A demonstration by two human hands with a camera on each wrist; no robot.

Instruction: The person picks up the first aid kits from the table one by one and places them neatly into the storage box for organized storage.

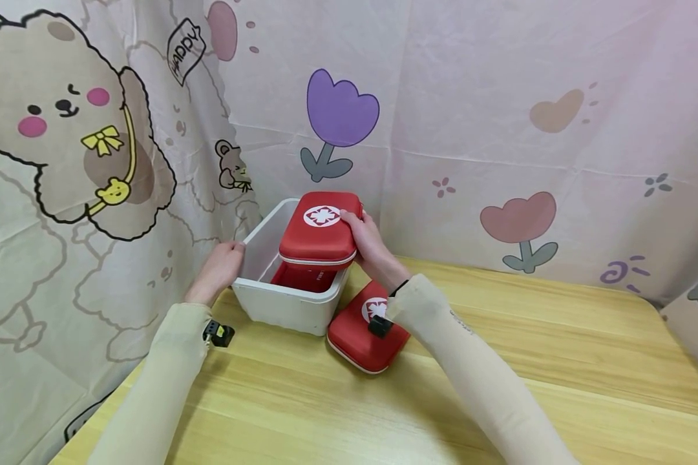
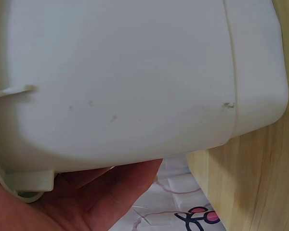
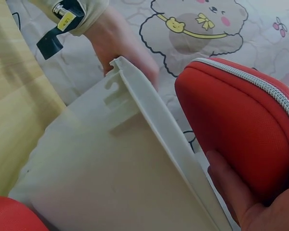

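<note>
My right hand (image 1: 372, 245) grips a red zippered first aid case (image 1: 320, 242) with a white cross emblem, holding it slightly tilted over the white plastic bin (image 1: 282, 307). The thumb lies on its top face; in the right wrist view, fingers (image 3: 231, 187) support its underside. My left hand (image 1: 218, 271) holds the bin's left rim; in the left wrist view, its fingers (image 2: 127, 187) lie against the outer wall below the rim. Inside the bin is more red material (image 1: 302, 276) with white lettering, partly hidden by the held case.
A second red first aid case (image 1: 357, 342) lies on the wooden table (image 1: 529, 361), close to the bin's right side and partly under my right forearm. Patterned cloth (image 1: 471, 97) hangs behind the table and along its left.
</note>
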